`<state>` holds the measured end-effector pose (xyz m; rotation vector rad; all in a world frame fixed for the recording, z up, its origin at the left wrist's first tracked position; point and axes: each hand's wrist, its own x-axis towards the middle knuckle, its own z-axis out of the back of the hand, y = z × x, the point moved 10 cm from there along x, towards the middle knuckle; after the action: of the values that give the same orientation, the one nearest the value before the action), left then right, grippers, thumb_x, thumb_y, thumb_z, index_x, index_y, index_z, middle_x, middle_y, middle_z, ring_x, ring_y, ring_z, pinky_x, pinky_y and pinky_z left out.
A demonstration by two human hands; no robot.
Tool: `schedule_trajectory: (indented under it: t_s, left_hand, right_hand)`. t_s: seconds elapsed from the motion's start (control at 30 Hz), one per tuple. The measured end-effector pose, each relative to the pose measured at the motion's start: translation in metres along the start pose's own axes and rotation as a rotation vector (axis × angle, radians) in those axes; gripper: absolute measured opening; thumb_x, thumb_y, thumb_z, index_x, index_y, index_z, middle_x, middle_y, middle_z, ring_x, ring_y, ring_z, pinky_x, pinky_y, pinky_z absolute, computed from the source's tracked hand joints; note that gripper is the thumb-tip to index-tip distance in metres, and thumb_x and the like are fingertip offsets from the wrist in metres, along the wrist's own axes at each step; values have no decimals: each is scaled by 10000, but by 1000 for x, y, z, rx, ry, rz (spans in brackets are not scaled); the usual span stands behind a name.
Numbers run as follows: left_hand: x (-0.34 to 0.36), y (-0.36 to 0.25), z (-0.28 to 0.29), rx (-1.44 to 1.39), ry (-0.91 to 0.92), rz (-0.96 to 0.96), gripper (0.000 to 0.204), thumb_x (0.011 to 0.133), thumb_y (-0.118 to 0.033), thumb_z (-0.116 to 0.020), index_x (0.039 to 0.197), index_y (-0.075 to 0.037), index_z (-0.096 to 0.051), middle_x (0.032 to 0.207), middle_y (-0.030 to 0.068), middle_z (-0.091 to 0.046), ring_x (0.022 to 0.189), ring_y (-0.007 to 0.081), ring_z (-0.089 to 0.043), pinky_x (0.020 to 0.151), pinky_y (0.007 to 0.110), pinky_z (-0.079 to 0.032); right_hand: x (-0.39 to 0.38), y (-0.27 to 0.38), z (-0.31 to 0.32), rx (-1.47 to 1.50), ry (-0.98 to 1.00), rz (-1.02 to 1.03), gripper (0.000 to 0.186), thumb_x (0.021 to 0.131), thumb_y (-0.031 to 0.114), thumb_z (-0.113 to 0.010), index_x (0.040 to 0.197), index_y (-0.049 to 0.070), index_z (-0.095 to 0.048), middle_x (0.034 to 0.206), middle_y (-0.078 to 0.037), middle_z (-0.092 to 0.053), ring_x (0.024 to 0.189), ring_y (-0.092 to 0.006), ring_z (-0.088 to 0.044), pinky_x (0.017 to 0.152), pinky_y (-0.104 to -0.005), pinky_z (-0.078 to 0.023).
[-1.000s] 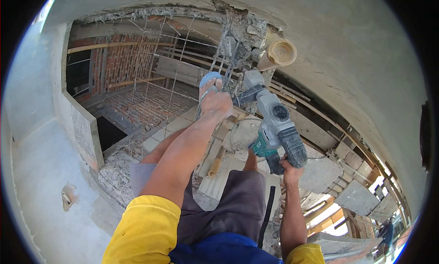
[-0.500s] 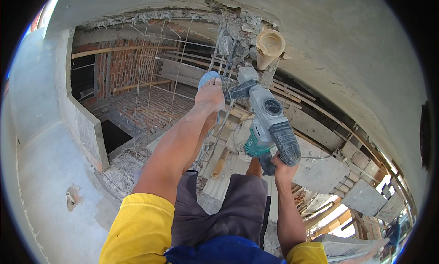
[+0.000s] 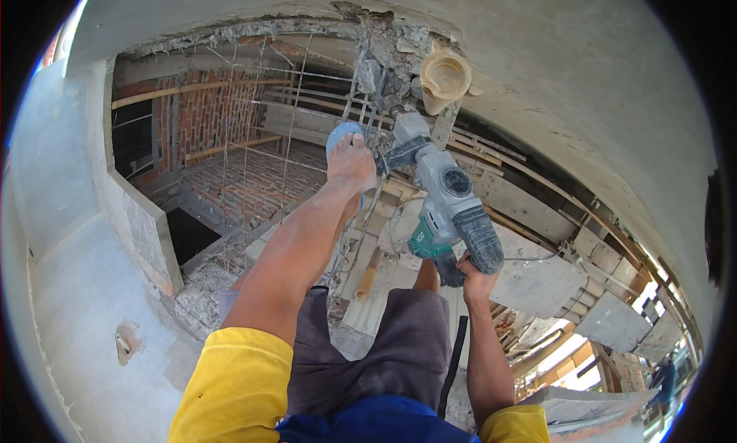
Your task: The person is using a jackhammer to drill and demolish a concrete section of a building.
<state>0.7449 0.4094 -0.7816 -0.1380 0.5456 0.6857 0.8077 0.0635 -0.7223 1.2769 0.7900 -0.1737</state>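
Observation:
A grey and green demolition hammer [image 3: 449, 183] slants up and away from me, its nose against broken concrete [image 3: 395, 47] at the top of the opening. My right hand [image 3: 477, 276] is wrapped round its rear handle. My left arm reaches forward, and my left hand [image 3: 355, 165] closes at the black side handle [image 3: 403, 153]; its fingers are partly hidden. Close behind that hand shows a blue slipper [image 3: 338, 136] on a foot. The chisel tip is hard to make out among the rubble and bars.
Bent steel bars [image 3: 299, 97] cross the opening left of the hammer. A cream pipe end [image 3: 445, 78] juts out beside the hammer's nose. Below lie planks [image 3: 530, 205], boards and brickwork [image 3: 249, 186]. A low wall [image 3: 142, 220] edges the left side; a thin cable [image 3: 530, 257] runs right.
The view has shifted slightly, so the opening and pipe end sit a little further left. A black strip beside my shorts now stands out more. Both hands keep their hold on the hammer.

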Motion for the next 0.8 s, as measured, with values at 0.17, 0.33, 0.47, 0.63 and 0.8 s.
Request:
schedule_trajectory:
  t_s: [0.17,0.33,0.47,0.63,0.8]
  left_hand:
    - [-5,-18,7,61,202,68,365,804,-163,-508,1129,-21,-590,1357,177,-451,1313,314,-355,1062,398,-295]
    - [9,-83,-36,4,661,55,313,763,-139,-551,1041,-56,-667,1230,171,-578,1222,253,-495,966,349,-414]
    - [13,-86,-2,26,260,5,159,781,-143,-599,862,-101,-729,899,90,-709,857,243,-688,700,332,-537]
    - [-36,-93,38,133,362,-164,163,762,-137,-620,876,-102,-731,903,87,-708,879,246,-685,726,334,-535]
    - [-75,-117,28,158,502,-365,191,723,-141,-621,866,-59,-717,878,116,-701,857,264,-684,705,362,-544]
  right_hand:
    - [29,-33,7,136,48,-63,130,579,-13,-516,705,-13,-549,649,-79,-556,597,-191,-546,591,-299,-443]
    - [88,-113,48,398,48,-226,163,571,-20,-508,734,-12,-517,673,-116,-529,596,-248,-545,606,-352,-465]
    - [58,-120,48,505,-1,-287,214,580,-35,-497,791,-3,-508,695,-119,-520,611,-270,-542,612,-376,-468]
    - [-60,-89,34,666,-118,-405,274,589,-51,-475,857,5,-495,716,-115,-496,616,-284,-526,615,-393,-474]
    - [-126,-53,51,684,-151,-405,289,601,-40,-487,884,13,-497,747,-106,-505,654,-282,-542,630,-400,-484]
